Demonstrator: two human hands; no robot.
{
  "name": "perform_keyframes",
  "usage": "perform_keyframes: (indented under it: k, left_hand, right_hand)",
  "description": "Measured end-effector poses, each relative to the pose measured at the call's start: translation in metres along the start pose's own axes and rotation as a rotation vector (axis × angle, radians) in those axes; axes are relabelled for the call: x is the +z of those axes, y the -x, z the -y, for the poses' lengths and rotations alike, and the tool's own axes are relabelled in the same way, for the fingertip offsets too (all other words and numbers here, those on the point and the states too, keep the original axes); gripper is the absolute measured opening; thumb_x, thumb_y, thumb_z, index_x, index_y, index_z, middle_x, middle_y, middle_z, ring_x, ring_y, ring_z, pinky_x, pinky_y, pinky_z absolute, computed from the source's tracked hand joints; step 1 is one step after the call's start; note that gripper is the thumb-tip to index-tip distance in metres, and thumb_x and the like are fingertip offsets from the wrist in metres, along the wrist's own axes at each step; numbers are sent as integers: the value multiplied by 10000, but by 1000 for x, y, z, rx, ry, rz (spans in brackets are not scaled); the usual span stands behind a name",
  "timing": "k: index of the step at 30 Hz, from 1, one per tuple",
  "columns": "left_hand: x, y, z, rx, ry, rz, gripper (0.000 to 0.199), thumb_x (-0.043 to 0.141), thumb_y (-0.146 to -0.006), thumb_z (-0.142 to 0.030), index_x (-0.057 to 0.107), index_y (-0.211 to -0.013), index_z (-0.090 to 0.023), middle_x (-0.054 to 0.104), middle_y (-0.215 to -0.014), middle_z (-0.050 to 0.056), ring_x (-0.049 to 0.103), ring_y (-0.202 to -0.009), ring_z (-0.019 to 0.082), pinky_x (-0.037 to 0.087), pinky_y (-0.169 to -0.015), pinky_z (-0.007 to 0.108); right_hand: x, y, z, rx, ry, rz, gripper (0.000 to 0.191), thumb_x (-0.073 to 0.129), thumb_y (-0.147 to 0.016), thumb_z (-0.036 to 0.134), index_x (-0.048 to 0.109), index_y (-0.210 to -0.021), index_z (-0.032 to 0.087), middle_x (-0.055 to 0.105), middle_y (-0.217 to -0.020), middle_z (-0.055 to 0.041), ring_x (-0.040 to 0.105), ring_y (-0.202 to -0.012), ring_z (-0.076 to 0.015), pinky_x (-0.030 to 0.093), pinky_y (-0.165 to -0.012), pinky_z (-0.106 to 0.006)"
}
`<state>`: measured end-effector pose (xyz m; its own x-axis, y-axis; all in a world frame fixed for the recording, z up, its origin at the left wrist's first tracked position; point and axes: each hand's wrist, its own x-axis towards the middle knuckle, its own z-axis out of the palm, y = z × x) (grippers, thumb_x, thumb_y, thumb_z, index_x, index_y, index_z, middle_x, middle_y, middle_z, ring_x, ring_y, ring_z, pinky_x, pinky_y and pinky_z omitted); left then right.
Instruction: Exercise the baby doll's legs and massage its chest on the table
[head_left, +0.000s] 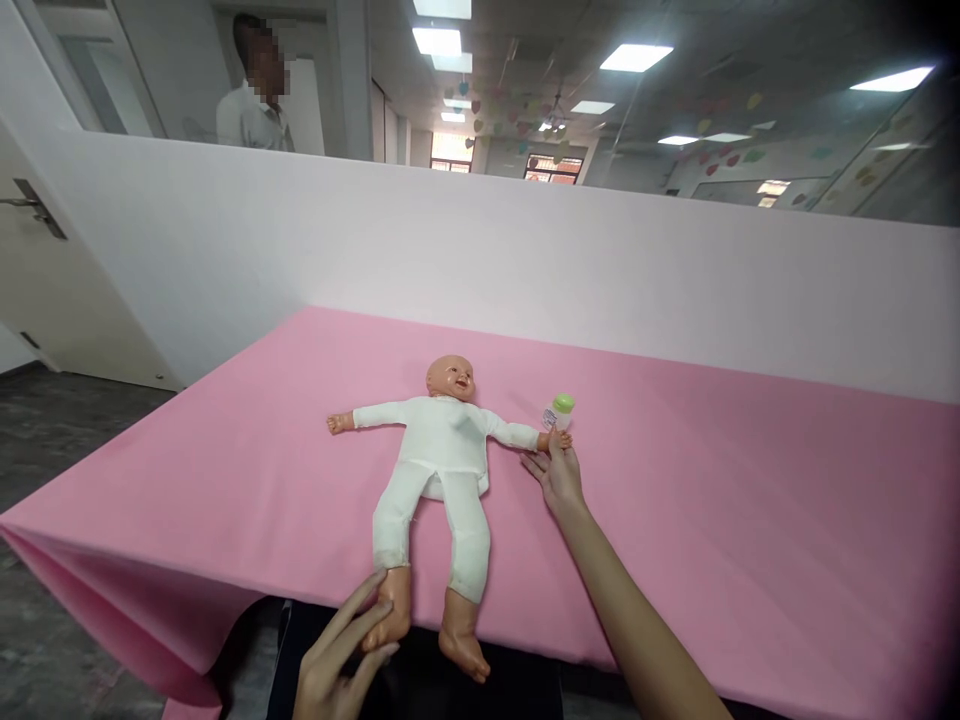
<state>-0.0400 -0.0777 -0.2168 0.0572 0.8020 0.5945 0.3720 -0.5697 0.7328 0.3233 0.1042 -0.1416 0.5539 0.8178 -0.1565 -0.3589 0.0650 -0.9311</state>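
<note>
A baby doll (pixel 450 440) in a white suit lies on its back, arms spread wide and feet at the table's front edge. My right hand (pixel 559 480) is at the doll's hand on the right, its thumb over that small hand and the other fingers stretched out below the forearm. Just behind it is a small clear bottle (pixel 557 412) with a green cap, tilted or lying. My left hand (pixel 341 650) has its fingers apart around the outer side of the doll's foot (pixel 391 607) on the left, fingertips touching the ankle and foot.
Pink cloth (pixel 720 520) covers the table and hangs over its front left corner. Behind stands a low white wall (pixel 525 260) with glass above it. Beyond the glass, a person in a white shirt (pixel 251 115) is at the left. A door (pixel 67 250) stands left of the table.
</note>
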Motion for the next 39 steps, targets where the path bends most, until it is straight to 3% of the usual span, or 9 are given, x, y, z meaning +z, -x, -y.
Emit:
perform_keyframes:
  k: [4, 8, 13, 18, 24, 28, 32, 35, 39]
  left_hand:
    - [-16, -10, -1, -374, 211, -130, 352, 818, -836, -475, 822, -1077, -220, 735, -1242, 131, 726, -1119, 322, 654, -900, 360]
    - [-28, -25, 3, -501, 264, -185, 440, 886, -709, -543, 833, -985, -204, 692, -1265, 139, 699, -1139, 353, 659, -807, 327]
    - [-31, -34, -2, -834, 509, -277, 664, 913, -678, -559, 729, -1222, -225, 666, -1344, 117, 730, -1057, 326, 627, -587, 254]
    - [-30, -42, -19, -1054, 781, -366, 441, 867, -793, -439, 701, -1131, -210, 735, -1174, 89, 709, -1184, 294, 649, -813, 262]
    - [-28, -47, -8, -928, 631, -407, 498, 877, -742, -444, 738, -1160, -212, 698, -1326, 87, 633, -1296, 331, 646, -797, 255]
    - [-41, -60, 15, -624, 339, -223, 462, 837, -765, -448, 791, -1157, -207, 704, -1341, 93, 604, -1325, 357, 608, -981, 354]
    - [-56, -102, 25, -448, 328, -16, 424, 853, -734, -452, 834, -1075, -201, 760, -1209, 117, 670, -1227, 371, 536, -1097, 448]
    - [-50, -149, 21, -367, 368, 107, 411, 819, -783, -471, 829, -1070, -177, 753, -1207, 149, 658, -1234, 394, 586, -998, 449]
    - [-17, -204, 15, -296, 459, 211, 445, 749, -858, -560, 806, -976, -135, 743, -1191, 188, 678, -1170, 381, 607, -849, 403]
  right_hand:
    - [4, -6, 2, 36, -75, -92, 384, 730, -882, 511, 611, -1113, 229, 699, -1119, -38, 713, -903, -159, 636, -807, -273]
    - [3, -16, 0, 2, -33, -149, 453, 800, -776, 538, 628, -1024, 200, 646, -866, -3, 613, -688, -122, 546, -589, -221]
    - [-1, -21, -5, -68, -4, -118, 560, 765, -751, 649, 601, -1038, 197, 591, -763, 4, 563, -630, -131, 491, -533, -241]
    - [-1, -17, -3, -30, -132, -155, 515, 850, -716, 502, 613, -1044, 184, 590, -760, 14, 518, -590, -101, 460, -503, -216]
    - [1, -16, -3, -94, -152, -163, 497, 832, -738, 512, 640, -1049, 175, 587, -742, 18, 495, -568, -91, 430, -482, -206]
    - [5, -15, 1, -188, -109, -199, 531, 831, -708, 585, 696, -994, 159, 580, -706, 13, 484, -581, -104, 413, -508, -230]
    - [28, -3, 20, -354, -31, -200, 558, 819, -724, 606, 768, -1017, 134, 654, -781, -18, 459, -604, -94, 413, -563, -237]
    - [57, 15, 33, -552, 153, -78, 510, 770, -796, 595, 793, -1046, 151, 726, -984, -71, 529, -680, -121, 459, -633, -257]
    - [93, 39, 27, -810, 474, 252, 301, 706, -895, 481, 792, -984, 207, 737, -1058, -78, 655, -933, -205, 518, -819, -303]
